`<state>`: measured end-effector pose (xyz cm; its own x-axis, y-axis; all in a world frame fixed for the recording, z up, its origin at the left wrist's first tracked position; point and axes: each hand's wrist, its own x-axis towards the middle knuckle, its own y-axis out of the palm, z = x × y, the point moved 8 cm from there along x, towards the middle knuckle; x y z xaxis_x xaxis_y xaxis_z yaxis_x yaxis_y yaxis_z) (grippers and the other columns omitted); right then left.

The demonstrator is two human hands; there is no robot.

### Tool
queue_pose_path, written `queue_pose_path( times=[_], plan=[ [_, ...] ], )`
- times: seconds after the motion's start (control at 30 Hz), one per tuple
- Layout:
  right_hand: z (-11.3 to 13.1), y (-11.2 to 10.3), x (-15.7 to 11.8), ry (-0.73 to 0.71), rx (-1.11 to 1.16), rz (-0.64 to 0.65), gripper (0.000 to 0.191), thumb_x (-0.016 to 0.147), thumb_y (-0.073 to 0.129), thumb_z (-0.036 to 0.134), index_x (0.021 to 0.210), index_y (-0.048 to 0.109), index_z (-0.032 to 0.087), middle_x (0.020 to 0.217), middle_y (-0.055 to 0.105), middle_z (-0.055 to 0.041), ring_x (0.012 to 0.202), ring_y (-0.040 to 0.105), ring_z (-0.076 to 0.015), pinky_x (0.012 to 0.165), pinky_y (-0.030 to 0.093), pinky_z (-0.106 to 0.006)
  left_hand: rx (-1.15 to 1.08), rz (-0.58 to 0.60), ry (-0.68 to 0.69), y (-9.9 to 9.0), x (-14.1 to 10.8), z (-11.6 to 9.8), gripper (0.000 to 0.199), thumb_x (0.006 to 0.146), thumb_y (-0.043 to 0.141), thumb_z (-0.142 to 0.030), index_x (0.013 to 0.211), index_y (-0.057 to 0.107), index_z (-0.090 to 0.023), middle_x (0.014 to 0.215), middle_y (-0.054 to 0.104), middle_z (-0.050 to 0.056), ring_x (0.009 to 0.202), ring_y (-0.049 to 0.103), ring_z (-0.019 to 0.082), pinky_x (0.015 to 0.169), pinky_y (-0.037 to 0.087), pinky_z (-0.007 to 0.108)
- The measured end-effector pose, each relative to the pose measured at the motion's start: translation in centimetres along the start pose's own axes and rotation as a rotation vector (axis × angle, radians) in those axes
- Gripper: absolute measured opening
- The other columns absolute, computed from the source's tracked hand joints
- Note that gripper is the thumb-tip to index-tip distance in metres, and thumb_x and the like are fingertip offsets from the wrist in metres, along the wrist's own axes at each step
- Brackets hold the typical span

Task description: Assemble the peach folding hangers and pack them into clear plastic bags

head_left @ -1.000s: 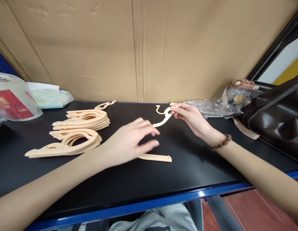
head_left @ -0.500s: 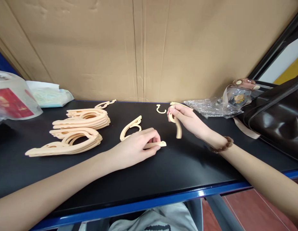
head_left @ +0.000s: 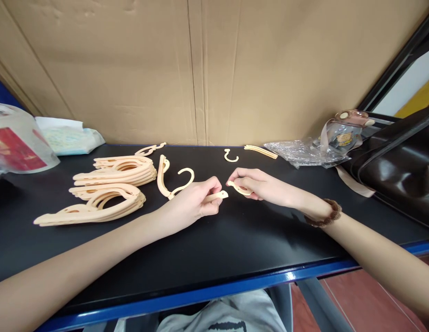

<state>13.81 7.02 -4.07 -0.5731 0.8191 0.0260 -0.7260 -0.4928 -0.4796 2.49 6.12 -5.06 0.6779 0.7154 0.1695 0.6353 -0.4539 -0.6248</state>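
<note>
My left hand [head_left: 192, 203] is closed around a beige folding clothes hanger [head_left: 161, 180]. One arm end with a small hole pokes out past my thumb. On the hand's far side, the hook and another curved arm stand up; the hanger's middle is hidden. My right hand [head_left: 258, 186] pinches a beige curved hanger arm [head_left: 239, 188], partly covered by the fingers. Its tip points toward the arm end in my left hand, with a small gap between them. Behind the hands lies a loose hanger hook [head_left: 231, 157], with hanger arms [head_left: 261, 151] to its right.
At the left are two stacks of folded hangers [head_left: 107, 203], with another hanger piece [head_left: 150, 150] behind. A tissue pack [head_left: 71, 138] and a plastic-wrapped roll [head_left: 24, 143] stand beyond them. To the right lie clear plastic bags [head_left: 300, 154], a bottle [head_left: 346, 136] and a dark bag [head_left: 397, 161].
My right hand has come down and nearer my left, turning the hanger arm from hanging down to roughly level. The left hand has shifted slightly left and tilted the hanger, showing its hook.
</note>
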Motion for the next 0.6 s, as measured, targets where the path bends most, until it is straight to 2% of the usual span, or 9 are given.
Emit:
queue_pose_path(
  times=[0.13, 0.3, 0.43, 0.6],
  plan=[
    [0.2, 0.5, -0.3, 0.056, 0.078, 0.039, 0.016, 0.091, 0.039, 0.02, 0.076, 0.046, 0.018, 0.061, 0.036, 0.007, 0.052, 0.033, -0.0069, 0.047, 0.026, -0.021, 0.06, -0.036, -0.012, -0.3, -0.1, 0.3, 0.02, 0.083, 0.048, -0.017, 0.073, 0.032, -0.022, 0.058, 0.028, -0.01, 0.052, 0.025, 0.008, 0.047, 0.022, 0.02],
    [0.0, 1.2, -0.4, 0.099, 0.053, 0.112, 0.021, 0.088, 0.039, 0.023, 0.072, 0.051, 0.018, 0.055, 0.031, 0.0071, 0.049, 0.03, -0.008, 0.044, 0.022, -0.021, 0.143, -0.079, -0.032, -0.6, 0.0, 0.7, 0.032, 0.086, 0.056, -0.036, 0.07, 0.032, -0.022, 0.057, 0.028, -0.01, 0.051, 0.023, 0.008, 0.046, 0.019, 0.022],
    [0.1, 1.8, -0.5, 0.089, 0.046, 0.154, 0.023, 0.086, 0.039, 0.022, 0.064, 0.046, 0.018, 0.056, 0.032, 0.0062, 0.051, 0.031, -0.0082, 0.045, 0.023, -0.022, 0.125, -0.083, -0.047, -0.7, 0.0, 0.9, 0.033, 0.086, 0.057, -0.039, 0.07, 0.034, -0.022, 0.057, 0.031, -0.01, 0.052, 0.026, 0.009, 0.047, 0.02, 0.022],
    [0.0, 2.6, -0.5, 0.069, 0.103, 0.219, 0.028, 0.087, 0.04, 0.025, 0.061, 0.033, 0.019, 0.057, 0.029, 0.0066, 0.05, 0.025, -0.0076, 0.046, 0.021, -0.023, 0.086, -0.023, -0.032, -0.2, -0.3, 0.8, 0.031, 0.086, 0.058, -0.04, 0.072, 0.038, -0.022, 0.059, 0.04, -0.009, 0.054, 0.03, 0.009, 0.049, 0.024, 0.022]
  ],
)
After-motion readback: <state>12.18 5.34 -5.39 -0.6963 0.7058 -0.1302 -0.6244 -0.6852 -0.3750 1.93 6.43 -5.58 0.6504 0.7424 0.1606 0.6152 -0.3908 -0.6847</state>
